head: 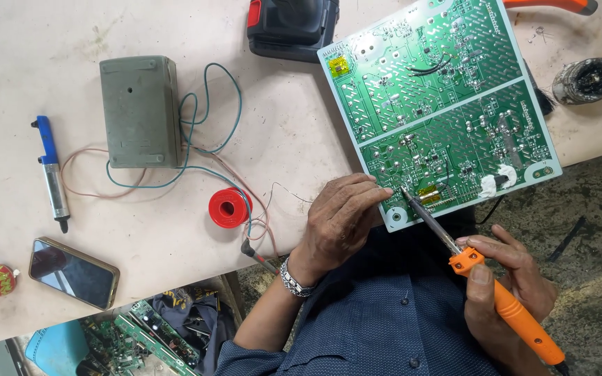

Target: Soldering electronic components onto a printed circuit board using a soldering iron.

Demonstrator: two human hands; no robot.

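While my left hand [339,223] pins the green circuit board [440,104] flat at its near edge, my right hand [503,278] fingers wrap the orange soldering iron [506,306], tip just past my left fingertips. Board's light, stiff, fragile, so I'd grip edges only.

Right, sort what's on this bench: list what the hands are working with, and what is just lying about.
In use:
left hand resting on the green circuit board
right hand holding the orange soldering iron, tip on the board

Lying about:
red solder spool
grey box with wires
blue pen-shaped tool
phone
black battery pack
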